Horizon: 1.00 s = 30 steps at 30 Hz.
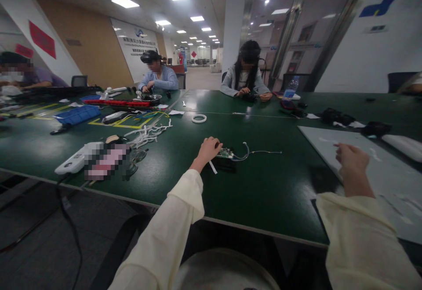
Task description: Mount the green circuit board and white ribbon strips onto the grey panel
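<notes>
My left hand (209, 148) is closed on the left end of a small green circuit board (227, 152) held just over the table. A thin grey cable (246, 151) curves off the board's right end and trails to the right. Below my left fingers a short white strip (213, 167) hangs down; I cannot tell what it is fixed to. My right hand (352, 162) is raised over a pale grey sheet (359, 180), its fingers pinched together. Whatever sits between those fingertips is too small to make out. Several thin whitish strips lie on the sheet.
A white ring-shaped roll (199, 118) lies beyond my left hand. Leftward are white strips (150, 134), a white power bank (79, 158), glasses (136, 160) and a blue tray (77, 115). Two people (245, 72) sit opposite, another far left. A water bottle (291, 88) stands far right.
</notes>
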Available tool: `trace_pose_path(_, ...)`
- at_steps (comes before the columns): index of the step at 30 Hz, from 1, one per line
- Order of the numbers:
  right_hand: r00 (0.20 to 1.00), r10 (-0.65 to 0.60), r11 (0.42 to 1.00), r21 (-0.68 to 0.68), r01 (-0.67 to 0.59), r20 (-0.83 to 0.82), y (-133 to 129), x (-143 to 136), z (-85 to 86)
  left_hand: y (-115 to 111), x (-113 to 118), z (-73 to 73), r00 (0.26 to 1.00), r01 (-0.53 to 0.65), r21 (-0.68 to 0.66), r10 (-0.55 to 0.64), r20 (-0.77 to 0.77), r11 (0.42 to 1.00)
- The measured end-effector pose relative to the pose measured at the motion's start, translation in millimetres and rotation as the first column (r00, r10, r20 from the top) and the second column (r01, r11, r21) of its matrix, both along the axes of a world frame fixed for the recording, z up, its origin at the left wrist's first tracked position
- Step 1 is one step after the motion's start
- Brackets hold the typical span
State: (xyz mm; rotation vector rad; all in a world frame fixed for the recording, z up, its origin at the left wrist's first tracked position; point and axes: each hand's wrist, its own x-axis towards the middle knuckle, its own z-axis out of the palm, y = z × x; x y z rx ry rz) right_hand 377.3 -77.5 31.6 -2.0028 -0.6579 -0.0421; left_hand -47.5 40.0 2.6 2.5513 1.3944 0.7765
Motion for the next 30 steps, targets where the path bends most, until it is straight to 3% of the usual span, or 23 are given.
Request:
trace_pose_path(3, 0.967, 0.185, 0.968, 0.204, -0.148, -0.174, 12, -37, 12.0, 2, -1, 1.3, 1.000, 0.008, -0.055, -0.007, 0.020, 0.998)
trace_pose_path(6, 0.819, 0.507, 0.851, 0.304, -0.427, -0.269, 25, -90, 22.1, 6, -3, 1.7, 0.998, 0.043, -0.126, -0.037, 0.049, 0.991)
trace_pose_path(9, 0.567, 0.751, 0.659, 0.343, -0.669, -0.338, 37, -158, 28.1, 10, -3, -0.9, 0.998, 0.049, -0.135, -0.043, 0.051, 0.990)
trace_pose_path(11, 0.214, 0.886, 0.399, 0.442, -0.803, -0.412, 44, -206, 29.7, 11, -1, -3.7, 0.999, 0.020, -0.114, -0.016, 0.029, 0.993)
trace_pose_path(12, 0.123, 0.900, 0.326, 0.458, -0.827, -0.419, 46, -229, 29.7, 11, 0, -5.0, 1.000, 0.000, -0.102, 0.001, 0.010, 0.995)
trace_pose_path(13, 0.088, 0.906, 0.288, 0.452, -0.844, -0.414, 49, -249, 28.9, 12, 1, -6.0, 1.000, -0.020, -0.092, 0.019, -0.012, 0.996)
trace_pose_path(15, 0.116, 0.924, 0.248, 0.341, -0.907, -0.364, 53, -282, 25.0, 13, 1, -6.9, 0.998, -0.040, -0.085, 0.036, -0.054, 0.996)
trace_pose_path(18, 0.203, 0.945, 0.249, 0.161, -0.955, -0.255, 57, -307, 14.4, 14, -1, -5.4, 0.995, 0.008, -0.086, -0.016, -0.095, 0.996)
trace_pose_path(23, 0.320, 0.943, 0.322, 0.006, -0.947, -0.095, 61, -303, -1.4, 13, -3, -2.3, 0.988, 0.079, -0.063, -0.087, -0.129, 0.995)
trace_pose_path(30, 0.404, 0.910, 0.414, -0.188, -0.891, 0.086, 60, -301, -1.9, 10, -1, -2.4, 0.983, 0.095, -0.051, -0.101, -0.151, 0.994)
